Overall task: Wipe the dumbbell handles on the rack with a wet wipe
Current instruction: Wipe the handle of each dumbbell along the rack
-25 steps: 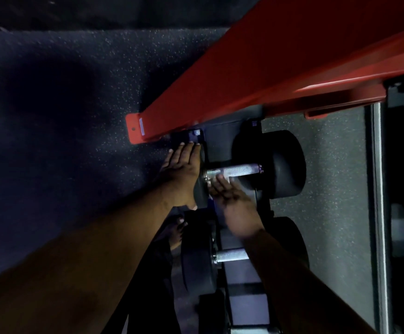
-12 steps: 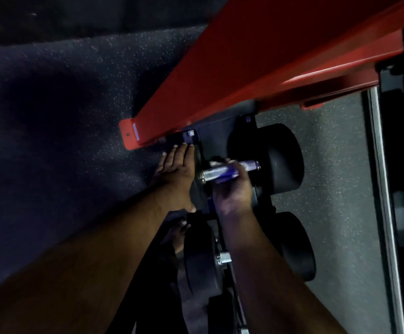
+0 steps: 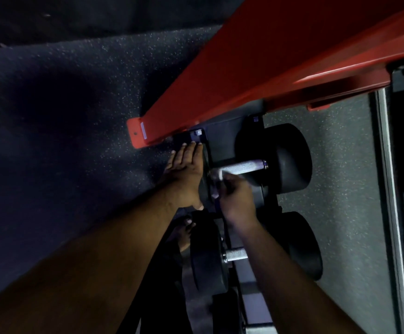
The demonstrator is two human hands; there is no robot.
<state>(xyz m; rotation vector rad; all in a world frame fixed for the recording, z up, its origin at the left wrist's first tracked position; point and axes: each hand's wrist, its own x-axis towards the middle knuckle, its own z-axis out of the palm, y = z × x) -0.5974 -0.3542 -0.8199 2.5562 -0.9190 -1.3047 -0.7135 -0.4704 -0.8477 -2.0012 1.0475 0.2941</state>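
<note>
From my head camera: my left hand (image 3: 184,174) lies flat, fingers straight and together, against the dumbbell's near weight. My right hand (image 3: 238,196) pinches the wipe (image 3: 216,179) at the handle's (image 3: 241,167) near end, just beyond my fingertips, on the rack (image 3: 222,138).

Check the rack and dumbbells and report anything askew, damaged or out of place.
Nothing stands out. Both dumbbells sit level on the rack. The left hand lies flat on the upper dumbbell; the right hand holds the wipe at its handle. The lighting is dim.
</note>
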